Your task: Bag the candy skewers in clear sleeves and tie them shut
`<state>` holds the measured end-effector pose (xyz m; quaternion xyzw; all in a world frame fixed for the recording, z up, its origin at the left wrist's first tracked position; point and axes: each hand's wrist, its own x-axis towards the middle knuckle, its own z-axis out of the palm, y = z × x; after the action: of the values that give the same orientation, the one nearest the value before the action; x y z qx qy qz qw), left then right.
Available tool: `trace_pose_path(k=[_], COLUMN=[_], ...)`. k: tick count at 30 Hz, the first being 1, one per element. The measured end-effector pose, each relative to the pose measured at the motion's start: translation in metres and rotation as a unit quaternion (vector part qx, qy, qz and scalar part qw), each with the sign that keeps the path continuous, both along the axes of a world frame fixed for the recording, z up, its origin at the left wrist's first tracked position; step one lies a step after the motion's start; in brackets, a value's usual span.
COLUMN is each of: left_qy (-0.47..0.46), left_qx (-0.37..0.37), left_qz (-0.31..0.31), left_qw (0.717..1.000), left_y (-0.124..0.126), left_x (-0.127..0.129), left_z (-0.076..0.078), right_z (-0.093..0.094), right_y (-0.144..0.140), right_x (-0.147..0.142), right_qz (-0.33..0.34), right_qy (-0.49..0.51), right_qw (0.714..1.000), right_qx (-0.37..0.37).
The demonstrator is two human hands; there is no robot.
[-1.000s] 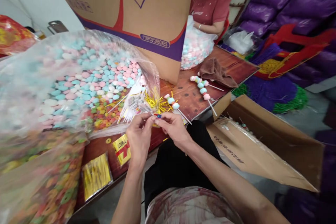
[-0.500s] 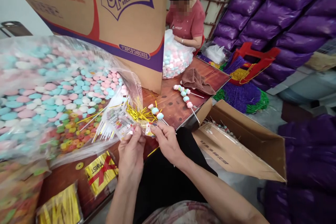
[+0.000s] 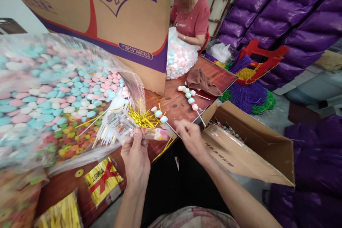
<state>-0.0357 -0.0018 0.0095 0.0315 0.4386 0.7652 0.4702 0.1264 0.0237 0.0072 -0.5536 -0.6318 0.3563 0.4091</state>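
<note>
My left hand [image 3: 136, 158] pinches a clear printed wrapper sleeve [image 3: 156, 134] over the table's front edge. My right hand [image 3: 191, 136] is blurred and apart from the left, fingertips at the stick end of a candy skewer [image 3: 159, 113] lying on the wooden table [image 3: 181, 105]. Whether it grips the stick is unclear. Loose gold twist ties [image 3: 141, 117] lie beside a fan of empty sleeves [image 3: 114, 128].
A big clear bag of pastel candies [image 3: 48, 85] and ring candies [image 3: 72, 146] fills the left. Gold tie packets [image 3: 103, 180] sit near the edge. A tall carton [image 3: 107, 10] stands behind. More skewers [image 3: 189, 96], a brown cloth [image 3: 203, 80], an open box [image 3: 248, 149], and a seated person [image 3: 191, 19] are nearby.
My right hand has let go of the sleeve and swung right toward the skewer's stick. My left hand keeps the sleeve. The view shifted slightly.
</note>
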Motion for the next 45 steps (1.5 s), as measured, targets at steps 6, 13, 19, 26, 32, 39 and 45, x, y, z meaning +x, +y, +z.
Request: trace_pose_path(k=[6, 13, 19, 26, 32, 39, 45], left_qy=[0.007, 0.018, 0.025, 0.019, 0.039, 0.159, 0.226], left_qx=[-0.006, -0.025, -0.021, -0.017, -0.023, -0.003, 0.005], left_qz=[0.02, 0.039, 0.045, 0.049, 0.05, 0.035, 0.041], left_qw=[1.0, 0.999, 0.998, 0.998, 0.998, 0.987, 0.973], left_y=[-0.001, -0.001, 0.0, 0.0, -0.001, -0.004, -0.005], left_x=[-0.008, -0.014, -0.021, -0.027, -0.029, -0.027, -0.019], left_z=[-0.008, -0.011, -0.014, -0.015, -0.016, -0.017, -0.024], right_z=[-0.012, -0.029, -0.006, 0.008, 0.007, 0.016, 0.01], right_y=[0.036, 0.039, -0.008, -0.04, -0.039, -0.04, -0.05], right_x=[0.055, 0.064, 0.037, 0.02, 0.031, 0.033, 0.016], right_qz=[-0.209, -0.234, -0.095, 0.005, 0.065, 0.111, 0.116], right_qy=[-0.395, -0.33, 0.005, 0.002, -0.053, -0.096, -0.088], right_qw=[0.893, 0.911, 0.991, 0.989, 0.973, 0.961, 0.964], right_qx=[0.049, 0.078, 0.094, 0.151, 0.213, 0.235, 0.224])
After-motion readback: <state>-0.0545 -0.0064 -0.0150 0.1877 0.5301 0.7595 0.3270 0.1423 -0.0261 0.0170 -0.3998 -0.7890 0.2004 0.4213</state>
